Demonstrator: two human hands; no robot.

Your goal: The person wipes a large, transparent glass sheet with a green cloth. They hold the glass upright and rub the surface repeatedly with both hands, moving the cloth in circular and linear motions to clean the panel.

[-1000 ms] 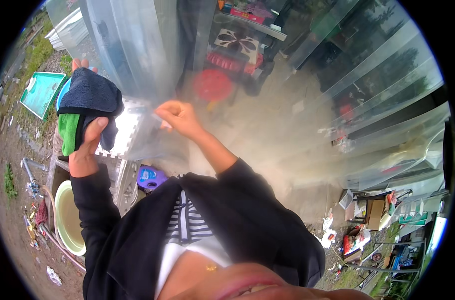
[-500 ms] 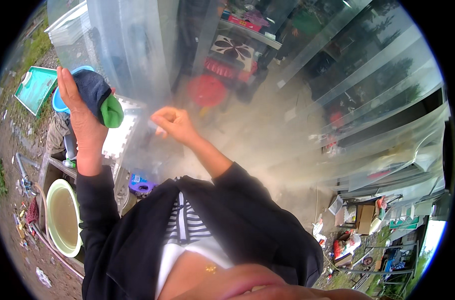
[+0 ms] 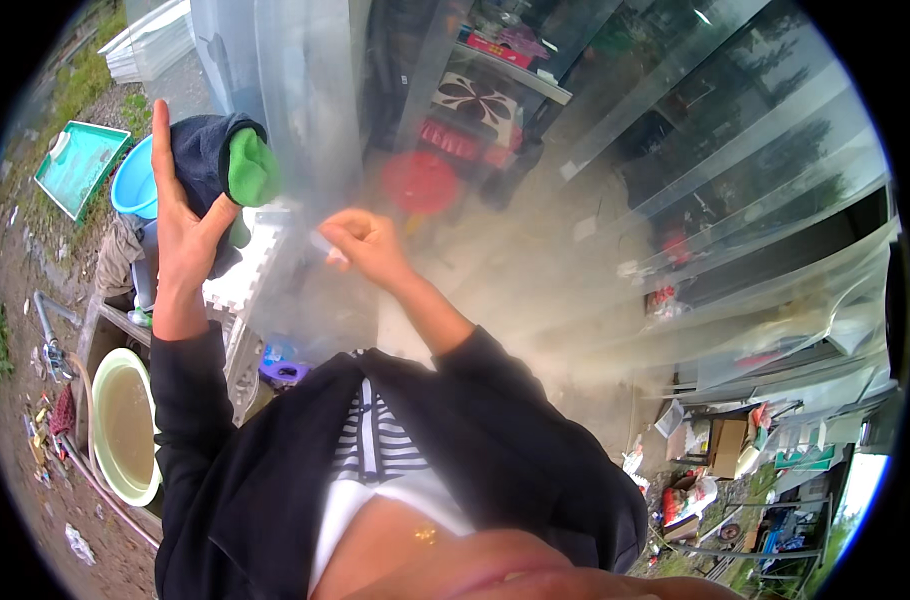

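Moved nearer the clear curtain [image 3: 310, 130], the grey-and-green cloth [image 3: 203, 160] is clasped in the left hand [image 3: 187, 240] by the curtain's left part, while the right hand [image 3: 365, 245] pinches the curtain, whose slack plastic could slip free if tugged.

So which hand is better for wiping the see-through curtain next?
Probably the left hand: it holds the green and dark-blue cloth near the see-through curtain. The right hand has no cloth and seems to pinch the curtain.
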